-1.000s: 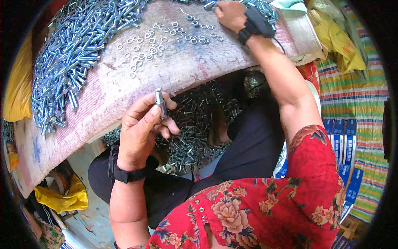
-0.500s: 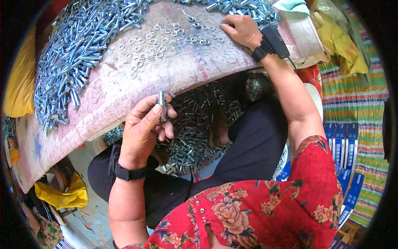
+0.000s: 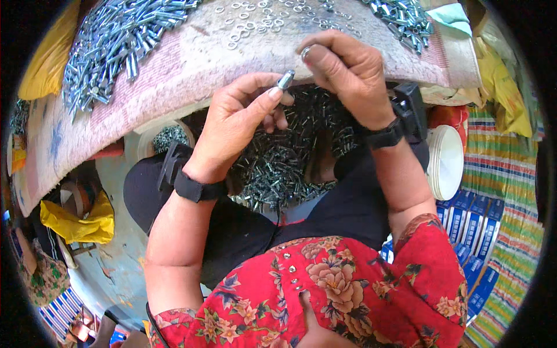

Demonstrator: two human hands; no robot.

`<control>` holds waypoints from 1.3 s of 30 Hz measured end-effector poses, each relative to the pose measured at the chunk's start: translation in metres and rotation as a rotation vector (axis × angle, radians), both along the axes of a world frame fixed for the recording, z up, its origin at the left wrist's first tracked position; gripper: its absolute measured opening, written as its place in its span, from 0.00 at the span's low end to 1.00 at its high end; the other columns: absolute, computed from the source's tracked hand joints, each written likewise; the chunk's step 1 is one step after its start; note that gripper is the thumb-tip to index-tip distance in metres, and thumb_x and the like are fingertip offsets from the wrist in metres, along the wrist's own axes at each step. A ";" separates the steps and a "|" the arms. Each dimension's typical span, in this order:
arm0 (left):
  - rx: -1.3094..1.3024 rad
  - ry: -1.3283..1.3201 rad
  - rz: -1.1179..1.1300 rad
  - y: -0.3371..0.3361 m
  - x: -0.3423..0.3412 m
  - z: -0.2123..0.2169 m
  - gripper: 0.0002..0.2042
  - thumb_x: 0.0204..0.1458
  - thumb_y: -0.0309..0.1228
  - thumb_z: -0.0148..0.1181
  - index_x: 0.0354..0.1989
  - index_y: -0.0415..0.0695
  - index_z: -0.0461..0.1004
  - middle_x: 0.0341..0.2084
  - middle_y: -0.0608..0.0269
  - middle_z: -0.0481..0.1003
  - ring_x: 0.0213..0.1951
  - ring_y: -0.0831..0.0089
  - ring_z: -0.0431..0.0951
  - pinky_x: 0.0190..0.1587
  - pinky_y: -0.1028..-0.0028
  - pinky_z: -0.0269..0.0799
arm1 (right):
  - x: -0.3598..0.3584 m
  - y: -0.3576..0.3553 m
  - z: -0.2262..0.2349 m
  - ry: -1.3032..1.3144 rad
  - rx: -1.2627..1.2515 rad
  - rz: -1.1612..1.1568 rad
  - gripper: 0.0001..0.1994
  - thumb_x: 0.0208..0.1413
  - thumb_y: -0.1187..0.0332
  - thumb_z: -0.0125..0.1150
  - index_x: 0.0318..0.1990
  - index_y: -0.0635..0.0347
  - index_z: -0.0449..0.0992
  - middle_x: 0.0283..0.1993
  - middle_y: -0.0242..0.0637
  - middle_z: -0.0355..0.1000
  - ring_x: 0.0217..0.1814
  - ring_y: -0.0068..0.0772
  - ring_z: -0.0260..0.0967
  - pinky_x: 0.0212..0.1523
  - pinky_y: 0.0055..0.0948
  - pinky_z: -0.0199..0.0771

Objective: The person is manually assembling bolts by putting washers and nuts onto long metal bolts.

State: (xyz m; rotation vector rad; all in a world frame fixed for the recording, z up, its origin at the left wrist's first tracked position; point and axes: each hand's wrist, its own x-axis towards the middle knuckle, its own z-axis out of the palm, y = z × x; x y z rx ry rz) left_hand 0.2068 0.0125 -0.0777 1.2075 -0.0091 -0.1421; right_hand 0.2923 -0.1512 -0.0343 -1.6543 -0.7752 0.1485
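Left hand (image 3: 241,119) pinches a bolt (image 3: 285,79) by its shank; right hand (image 3: 348,72) closes on a washer (image 3: 305,53), probably — small, rigid, light, slick metal — over the lap.

Between the heap of silver bolts (image 3: 116,43) on the left of the pink cloth-covered board (image 3: 191,75) and the smaller bolt pile (image 3: 403,17) at its right lies a band scattered only with flat metal washers (image 3: 255,14); a hand could cross there. Below the board edge, the lap's mound of dark screws (image 3: 284,162) fills the gap, hemmed by both forearms.
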 end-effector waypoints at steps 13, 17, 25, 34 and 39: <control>0.285 -0.293 0.258 0.002 -0.003 -0.003 0.10 0.51 0.27 0.53 0.42 0.40 0.70 0.19 0.68 0.71 0.22 0.84 0.71 0.24 0.85 0.65 | -0.030 0.027 -0.001 0.558 0.245 0.135 0.11 0.56 0.69 0.47 0.43 0.64 0.70 0.16 0.23 0.59 0.15 0.10 0.51 0.14 0.10 0.47; 0.208 -0.317 0.270 0.003 -0.002 -0.002 0.10 0.51 0.27 0.54 0.41 0.38 0.70 0.20 0.69 0.71 0.22 0.84 0.70 0.23 0.85 0.64 | -0.029 0.030 -0.009 0.554 0.360 0.210 0.12 0.58 0.68 0.46 0.44 0.65 0.70 0.17 0.22 0.59 0.14 0.10 0.51 0.14 0.10 0.49; 0.052 -0.258 0.220 0.004 0.000 0.003 0.10 0.52 0.29 0.52 0.40 0.38 0.70 0.23 0.67 0.72 0.22 0.84 0.70 0.22 0.86 0.62 | -0.036 0.033 -0.012 -0.050 0.034 -0.039 0.12 0.53 0.70 0.54 0.43 0.69 0.72 0.23 0.29 0.68 0.22 0.17 0.64 0.23 0.19 0.66; 0.052 -0.128 0.240 0.009 -0.002 0.002 0.11 0.53 0.30 0.50 0.41 0.38 0.70 0.29 0.63 0.74 0.23 0.82 0.71 0.23 0.84 0.62 | 0.105 -0.013 -0.004 -0.670 -0.716 -0.535 0.16 0.47 0.56 0.58 0.29 0.62 0.76 0.26 0.44 0.73 0.27 0.36 0.71 0.28 0.29 0.68; 0.011 -0.083 0.248 0.008 -0.002 0.003 0.10 0.53 0.30 0.50 0.40 0.38 0.70 0.28 0.62 0.74 0.23 0.81 0.71 0.22 0.84 0.62 | 0.145 -0.013 -0.027 -0.697 -1.113 -0.627 0.21 0.43 0.49 0.55 0.27 0.59 0.77 0.29 0.48 0.72 0.32 0.49 0.70 0.34 0.39 0.70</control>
